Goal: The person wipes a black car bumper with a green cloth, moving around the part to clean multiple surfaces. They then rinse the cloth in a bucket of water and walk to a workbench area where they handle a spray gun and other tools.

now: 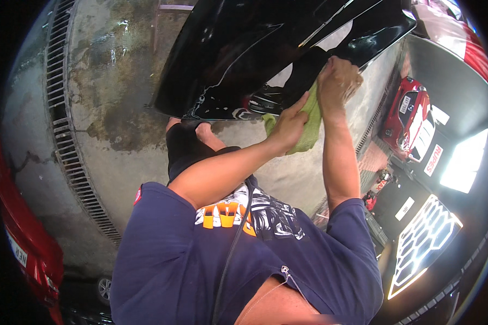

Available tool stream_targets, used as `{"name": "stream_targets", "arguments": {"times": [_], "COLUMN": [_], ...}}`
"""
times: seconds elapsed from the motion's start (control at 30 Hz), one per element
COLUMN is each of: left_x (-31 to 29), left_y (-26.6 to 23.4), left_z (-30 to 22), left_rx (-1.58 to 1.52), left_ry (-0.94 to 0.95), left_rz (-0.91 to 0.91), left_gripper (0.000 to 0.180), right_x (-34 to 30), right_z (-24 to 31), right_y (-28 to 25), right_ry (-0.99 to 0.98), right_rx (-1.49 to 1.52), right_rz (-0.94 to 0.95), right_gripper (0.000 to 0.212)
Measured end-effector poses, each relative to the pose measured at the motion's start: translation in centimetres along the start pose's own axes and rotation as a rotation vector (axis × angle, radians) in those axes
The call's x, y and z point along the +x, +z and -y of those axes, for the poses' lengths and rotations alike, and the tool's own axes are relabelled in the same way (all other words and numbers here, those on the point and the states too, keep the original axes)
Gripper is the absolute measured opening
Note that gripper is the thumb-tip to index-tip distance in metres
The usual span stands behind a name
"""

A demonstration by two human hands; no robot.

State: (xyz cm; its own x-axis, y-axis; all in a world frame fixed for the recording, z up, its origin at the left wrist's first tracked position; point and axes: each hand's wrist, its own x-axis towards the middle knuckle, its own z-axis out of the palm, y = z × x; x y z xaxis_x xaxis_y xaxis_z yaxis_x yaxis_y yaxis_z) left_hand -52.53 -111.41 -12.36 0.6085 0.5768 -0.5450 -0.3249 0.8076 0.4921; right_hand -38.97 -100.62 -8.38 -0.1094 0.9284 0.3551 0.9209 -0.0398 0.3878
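A glossy black car body panel [222, 59] fills the upper middle of the view, with reflections and some wet-looking streaks on it. Along its near edge hangs a green cloth [305, 138]. My left hand [293, 127] is closed on the cloth's left side, its index finger stretched along it toward the panel. Farther up and to the right, my right hand [339, 81] is closed at the cloth's upper end, close to the panel's right part. The right fingers are slightly smeared and partly turned out of sight.
The concrete floor [114, 103] has wet patches beside a long metal drain grate [65, 124]. A red car [409, 116] stands at the far right, another red car [30, 254] at the lower left. Bright light panels [425, 246] are at the right. My legs are close to the black panel.
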Motion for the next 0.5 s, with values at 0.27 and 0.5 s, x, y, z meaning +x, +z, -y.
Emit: {"name": "stream_targets", "arguments": {"times": [0.27,0.5], "left_x": [0.5,4.7], "left_y": [1.2,3.3], "left_z": [-1.1,-4.9], "left_rx": [-0.017,-0.088], "left_ry": [0.206,0.212], "left_rz": [-0.042,0.022], "left_gripper": [0.068,0.066], "right_x": [1.1,6.2], "right_z": [-0.7,-3.0], "right_y": [-0.3,1.7], "right_ry": [-0.015,-0.04], "right_rx": [0.02,-0.123], "right_rz": [-0.005,-0.066], "right_gripper": [0.002,0.003]}}
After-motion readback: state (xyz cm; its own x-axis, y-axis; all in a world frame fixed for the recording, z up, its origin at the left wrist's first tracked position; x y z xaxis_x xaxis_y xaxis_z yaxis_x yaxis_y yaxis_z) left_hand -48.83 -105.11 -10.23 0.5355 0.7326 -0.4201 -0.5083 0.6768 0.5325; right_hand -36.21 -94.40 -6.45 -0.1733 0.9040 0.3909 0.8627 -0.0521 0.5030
